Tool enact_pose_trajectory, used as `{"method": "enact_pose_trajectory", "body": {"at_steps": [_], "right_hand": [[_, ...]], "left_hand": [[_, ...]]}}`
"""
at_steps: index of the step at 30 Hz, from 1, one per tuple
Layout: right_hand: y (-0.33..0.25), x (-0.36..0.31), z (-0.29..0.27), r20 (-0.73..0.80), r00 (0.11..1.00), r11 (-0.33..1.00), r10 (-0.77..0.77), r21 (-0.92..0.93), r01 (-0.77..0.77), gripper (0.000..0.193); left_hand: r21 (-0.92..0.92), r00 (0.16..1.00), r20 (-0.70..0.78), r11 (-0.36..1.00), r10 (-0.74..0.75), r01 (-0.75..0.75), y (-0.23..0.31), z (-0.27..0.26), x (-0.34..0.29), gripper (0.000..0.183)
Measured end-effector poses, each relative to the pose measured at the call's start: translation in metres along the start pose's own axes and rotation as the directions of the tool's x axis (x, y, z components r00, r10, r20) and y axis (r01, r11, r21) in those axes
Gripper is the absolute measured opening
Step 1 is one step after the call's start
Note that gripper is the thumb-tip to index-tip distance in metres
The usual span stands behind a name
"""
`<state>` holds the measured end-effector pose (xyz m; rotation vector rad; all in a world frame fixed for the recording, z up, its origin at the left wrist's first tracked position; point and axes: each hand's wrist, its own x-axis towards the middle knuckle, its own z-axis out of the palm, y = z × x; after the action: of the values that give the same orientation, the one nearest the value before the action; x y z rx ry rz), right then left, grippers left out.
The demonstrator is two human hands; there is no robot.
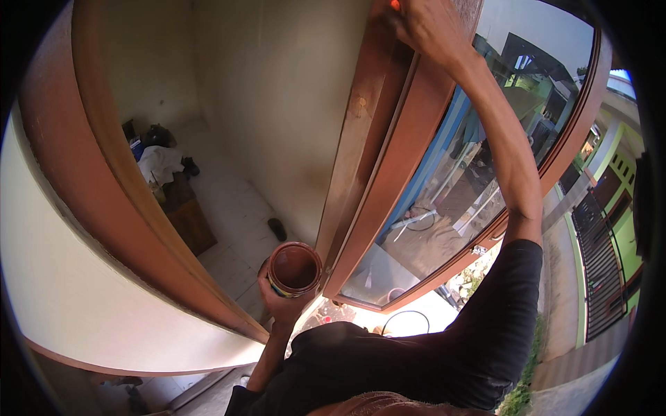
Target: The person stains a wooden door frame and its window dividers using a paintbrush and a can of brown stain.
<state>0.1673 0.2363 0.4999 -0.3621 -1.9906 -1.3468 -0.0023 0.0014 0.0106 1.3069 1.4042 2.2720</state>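
Observation:
My left hand (pixel 270 291) is wrapped round an open paint can (pixel 295 267), held upright low in the middle of the view. The inside and rim of the can are reddish brown, and how much paint it holds is hard to see. High up, my right hand (pixel 431 29) is closed against the upper part of the brown wooden window frame (pixel 368 104). From its fingers shows the red-orange end of a small thing (pixel 395 5); the rest of it is hidden. Beside the frame, a glazed casement window (pixel 451 201) stands swung outward beneath my right arm.
To the left, a curved-looking brown frame side (pixel 52 90) borders a pale wall (pixel 76 277). Inside the room are a white cloth (pixel 161 163), a brown wooden box (pixel 187 218) and a dark shoe (pixel 277 229). Outside at right stands a black railing (pixel 595 256) before a green house.

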Motion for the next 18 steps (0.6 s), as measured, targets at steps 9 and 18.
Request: {"method": "enact_pose_trajectory", "body": {"at_steps": [9, 18], "right_hand": [[-0.112, -0.059, 0.006, 0.267, 0.958, 0.969, -0.106, 0.243, 0.039, 0.011], [-0.07, -0.018, -0.003, 0.289, 0.953, 0.957, 0.088, 0.24, -0.161, 0.016]], "left_hand": [[0.148, 0.999, -0.034, 0.988, -0.029, 0.034, 0.009, -0.01, 0.001, 0.1], [0.018, 0.998, 0.001, 0.998, -0.061, 0.061, 0.004, -0.007, 0.005, 0.103]]}}
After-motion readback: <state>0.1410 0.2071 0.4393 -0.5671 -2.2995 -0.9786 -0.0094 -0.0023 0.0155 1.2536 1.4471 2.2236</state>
